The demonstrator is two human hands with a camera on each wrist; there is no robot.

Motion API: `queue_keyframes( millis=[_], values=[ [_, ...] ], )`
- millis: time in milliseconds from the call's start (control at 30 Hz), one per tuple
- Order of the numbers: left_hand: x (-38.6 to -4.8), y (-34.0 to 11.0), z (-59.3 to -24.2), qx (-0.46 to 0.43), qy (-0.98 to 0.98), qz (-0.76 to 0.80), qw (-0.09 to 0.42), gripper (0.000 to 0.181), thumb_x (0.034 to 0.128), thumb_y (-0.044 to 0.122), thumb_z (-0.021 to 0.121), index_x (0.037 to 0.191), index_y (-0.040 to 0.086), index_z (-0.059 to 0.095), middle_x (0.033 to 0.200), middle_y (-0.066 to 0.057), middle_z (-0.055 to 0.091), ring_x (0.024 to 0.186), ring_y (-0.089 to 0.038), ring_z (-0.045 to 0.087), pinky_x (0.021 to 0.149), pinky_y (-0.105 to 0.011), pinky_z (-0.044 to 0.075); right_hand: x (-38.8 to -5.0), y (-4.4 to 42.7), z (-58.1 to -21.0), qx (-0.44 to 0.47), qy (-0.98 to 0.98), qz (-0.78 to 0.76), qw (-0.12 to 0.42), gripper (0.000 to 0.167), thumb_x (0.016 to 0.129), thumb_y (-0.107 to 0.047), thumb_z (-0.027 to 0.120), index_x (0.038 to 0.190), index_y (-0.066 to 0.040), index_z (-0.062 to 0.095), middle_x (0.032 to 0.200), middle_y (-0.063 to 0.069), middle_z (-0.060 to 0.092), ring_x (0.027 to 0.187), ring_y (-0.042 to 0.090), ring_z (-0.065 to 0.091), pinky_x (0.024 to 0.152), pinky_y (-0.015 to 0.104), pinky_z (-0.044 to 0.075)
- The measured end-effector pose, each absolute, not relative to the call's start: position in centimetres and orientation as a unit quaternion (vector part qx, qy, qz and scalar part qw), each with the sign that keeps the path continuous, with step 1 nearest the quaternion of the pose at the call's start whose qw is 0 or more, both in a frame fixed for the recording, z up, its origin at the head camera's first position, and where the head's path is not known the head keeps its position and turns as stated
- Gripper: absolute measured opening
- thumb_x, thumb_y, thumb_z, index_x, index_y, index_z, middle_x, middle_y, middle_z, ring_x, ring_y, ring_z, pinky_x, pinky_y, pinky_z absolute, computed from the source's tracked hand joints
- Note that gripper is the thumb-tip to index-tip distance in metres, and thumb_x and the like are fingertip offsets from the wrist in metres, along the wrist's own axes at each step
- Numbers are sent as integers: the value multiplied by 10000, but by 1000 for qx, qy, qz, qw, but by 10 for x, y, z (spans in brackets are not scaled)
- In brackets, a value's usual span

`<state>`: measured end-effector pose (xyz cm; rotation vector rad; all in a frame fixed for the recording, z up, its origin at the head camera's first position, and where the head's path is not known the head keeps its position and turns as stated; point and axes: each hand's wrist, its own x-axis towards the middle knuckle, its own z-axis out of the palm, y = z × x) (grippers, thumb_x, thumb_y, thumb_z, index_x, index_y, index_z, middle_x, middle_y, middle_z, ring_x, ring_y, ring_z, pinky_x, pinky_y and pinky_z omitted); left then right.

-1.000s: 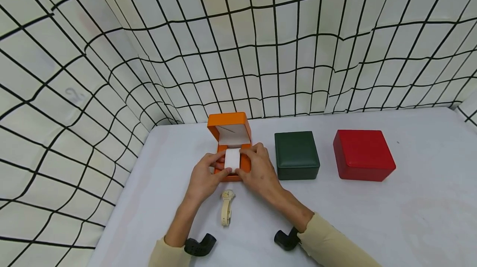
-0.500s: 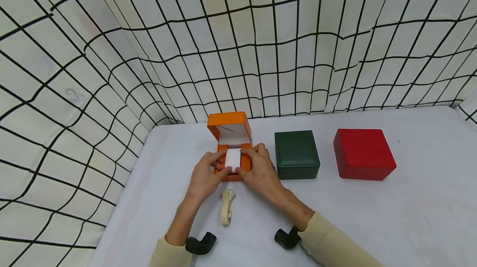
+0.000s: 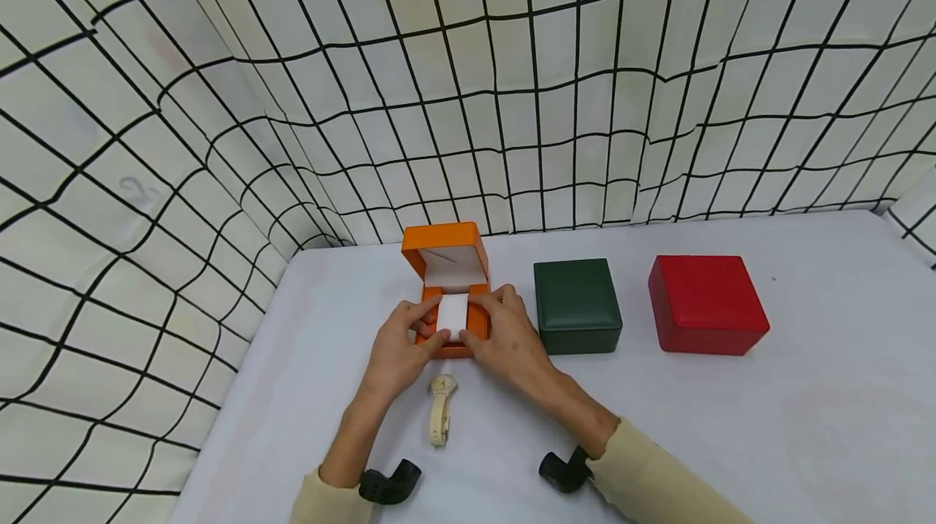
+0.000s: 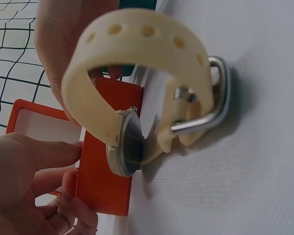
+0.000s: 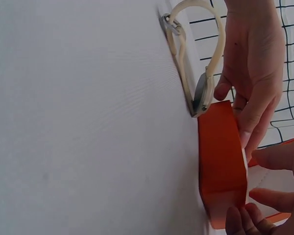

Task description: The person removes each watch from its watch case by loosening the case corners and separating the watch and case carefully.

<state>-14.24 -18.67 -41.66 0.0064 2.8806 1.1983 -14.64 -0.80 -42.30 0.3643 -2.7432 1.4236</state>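
Observation:
An orange watch box (image 3: 444, 235) stands with its lid raised at the back of the table. Inside it sits a white watch cushion (image 3: 452, 318). My left hand (image 3: 395, 349) pinches the cushion along its left side, thumb at the near corner and a finger at the far one. Opposite, my right hand (image 3: 512, 341) pinches the right side the same way. A cream watch (image 3: 439, 417) with its strap buckled lies in front of the box. In the left wrist view, the looped strap (image 4: 142, 34) and metal buckle (image 4: 223, 98) show large before the orange box (image 4: 105, 181).
Right of the orange box stand a closed green box (image 3: 578, 305) and a closed red box (image 3: 709, 305). Black netting over white sheeting (image 3: 541, 126) rises behind and left of the white table (image 3: 826, 426). A black device (image 3: 391, 482) sits at each wrist.
Both hands keep their hold on the cushion, nearly still. The whole head view has shifted very slightly; box and watch stay in place.

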Motion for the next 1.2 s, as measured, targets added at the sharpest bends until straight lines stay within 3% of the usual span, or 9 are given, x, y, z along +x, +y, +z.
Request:
queue_keyframes(
  millis=[100, 367, 467, 600, 733, 1000, 1200],
  values=[
    [-142, -186, -416, -1, 924, 382, 15, 567, 929, 116, 772, 1469, 103, 599, 1047, -109, 573, 946, -206, 545, 685, -210, 439, -145, -6, -419, 122, -877, 464, 15, 463, 895, -147, 815, 1307, 6, 670, 1219, 167, 527, 1099, 271, 528, 901, 370, 544],
    [-142, -185, -416, -4, 923, 384, 12, 546, 928, 139, 773, 1445, 89, 604, 1073, -114, 580, 954, -215, 561, 704, -246, 457, -141, 2, -406, 121, -842, 525, -18, 359, 925, -110, 776, 1256, -15, 674, 1256, 142, 498, 943, 258, 575, 726, 232, 507],
    [-141, -186, -416, -11, 918, 397, 11, 511, 948, 154, 756, 1433, 93, 609, 1097, -114, 591, 983, -227, 572, 692, -232, 473, -140, 6, -401, 130, -832, 540, -11, 325, 935, -92, 762, 1240, -18, 680, 1267, 146, 505, 964, 302, 637, 788, 313, 600],
    [-140, -187, -412, -29, 909, 416, -1, 479, 972, 181, 732, 1430, 114, 611, 1133, -115, 614, 1009, -246, 597, 660, -222, 499, -139, 14, -395, 143, -823, 550, 7, 324, 942, -71, 748, 1251, -9, 674, 1300, 154, 507, 1041, 338, 660, 896, 443, 622],
    [-141, -183, -407, -46, 901, 430, -15, 440, 986, 199, 717, 1413, 141, 627, 1139, -101, 625, 1010, -241, 601, 650, -205, 501, -141, 24, -391, 148, -827, 541, 30, 318, 940, -75, 755, 1242, -5, 684, 1297, 136, 524, 1113, 332, 633, 918, 418, 621],
    [-136, -166, -405, -5, 877, 477, -64, 299, 994, 133, 702, 1291, 169, 704, 1075, -50, 628, 966, -177, 580, 766, -187, 467, -147, 44, -387, 150, -839, 516, 84, 212, 941, -95, 761, 1151, -89, 731, 1218, 90, 587, 1057, 230, 636, 872, 375, 628],
    [-132, -148, -406, 31, 861, 502, -71, 260, 986, 112, 708, 1244, 138, 721, 1077, -34, 660, 1001, -168, 622, 660, -170, 493, -148, 63, -385, 143, -843, 504, 121, 165, 942, -104, 760, 1106, -111, 748, 1189, 78, 623, 1037, 247, 640, 842, 396, 620]
  ],
)
